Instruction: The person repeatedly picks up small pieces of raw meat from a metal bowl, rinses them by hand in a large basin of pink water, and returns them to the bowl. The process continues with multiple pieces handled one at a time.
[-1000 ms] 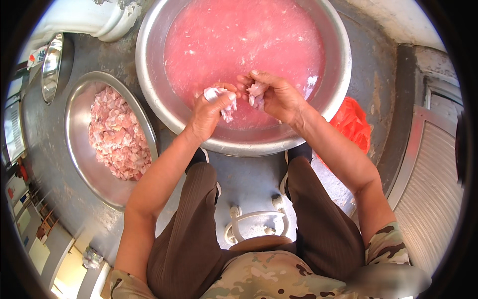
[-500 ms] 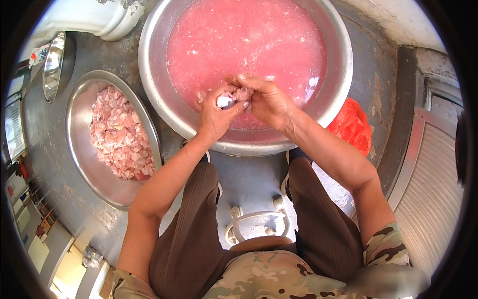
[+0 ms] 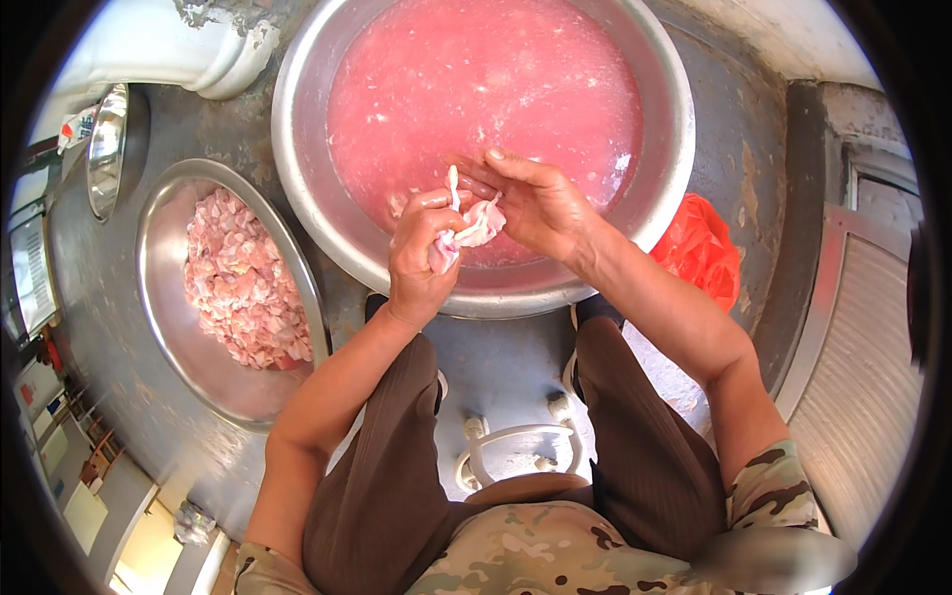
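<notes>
Over the near part of a large metal basin of cloudy pink water, my left hand is closed around a piece of raw meat. Pale and pinkish, the piece sticks out past the fingers on the right, and a thin white end pokes up above them. Beside it, my right hand is open, its fingers stretched toward the left and its palm partly turned to the piece. Whether the right fingertips touch the meat is hard to see. Small white bits float in the water.
Left of the basin, a metal bowl holds a heap of raw meat pieces. Another shiny bowl is at the far left. A red plastic bag lies against the basin's right side. A ribbed panel stands at the right.
My left hand has turned and drawn back slightly toward me, bringing more of the meat piece into view. My right fingers have come away from the left hand and straightened.
</notes>
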Demonstrator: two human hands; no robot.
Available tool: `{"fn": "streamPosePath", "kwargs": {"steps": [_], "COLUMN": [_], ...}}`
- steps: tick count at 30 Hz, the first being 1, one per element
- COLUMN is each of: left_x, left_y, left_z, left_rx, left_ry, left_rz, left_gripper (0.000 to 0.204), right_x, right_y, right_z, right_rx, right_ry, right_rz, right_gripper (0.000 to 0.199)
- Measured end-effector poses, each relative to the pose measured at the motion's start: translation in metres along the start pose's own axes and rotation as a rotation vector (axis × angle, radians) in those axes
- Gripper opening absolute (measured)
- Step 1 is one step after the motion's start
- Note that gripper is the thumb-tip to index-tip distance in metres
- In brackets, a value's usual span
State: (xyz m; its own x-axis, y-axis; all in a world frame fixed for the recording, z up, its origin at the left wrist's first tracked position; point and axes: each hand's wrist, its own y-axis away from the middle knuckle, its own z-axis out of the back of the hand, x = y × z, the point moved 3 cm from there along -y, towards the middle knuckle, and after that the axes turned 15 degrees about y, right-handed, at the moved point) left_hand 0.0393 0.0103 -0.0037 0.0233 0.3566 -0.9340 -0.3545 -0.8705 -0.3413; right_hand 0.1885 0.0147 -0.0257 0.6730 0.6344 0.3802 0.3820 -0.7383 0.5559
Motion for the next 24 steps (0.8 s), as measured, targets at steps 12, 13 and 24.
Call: {"fn": "streamPosePath", "kwargs": {"steps": [12, 13, 24], "left_x": [0.03, 0.029, 0.026], "left_y": [0.001, 0.001, -0.007], "left_z": [0.012, 0.013, 0.02], "left_rx": [-0.41, -0.417, -0.394], "left_ry": [1.271, 1.276, 1.257], "left_rz": [1.056, 1.059, 1.011], "left_gripper": [0.012, 0.014, 0.024], "right_x": [0.0, -0.001, -0.001], "right_y": [0.002, 0.002, 0.014], "right_z": [0.008, 0.006, -0.013], "right_rx": [0.018, 0.014, 0.002], "right_ry": [0.027, 0.047, 0.122], "right_rz": [-0.041, -0.054, -0.001], "right_gripper": [0.015, 0.018, 0.011]}}
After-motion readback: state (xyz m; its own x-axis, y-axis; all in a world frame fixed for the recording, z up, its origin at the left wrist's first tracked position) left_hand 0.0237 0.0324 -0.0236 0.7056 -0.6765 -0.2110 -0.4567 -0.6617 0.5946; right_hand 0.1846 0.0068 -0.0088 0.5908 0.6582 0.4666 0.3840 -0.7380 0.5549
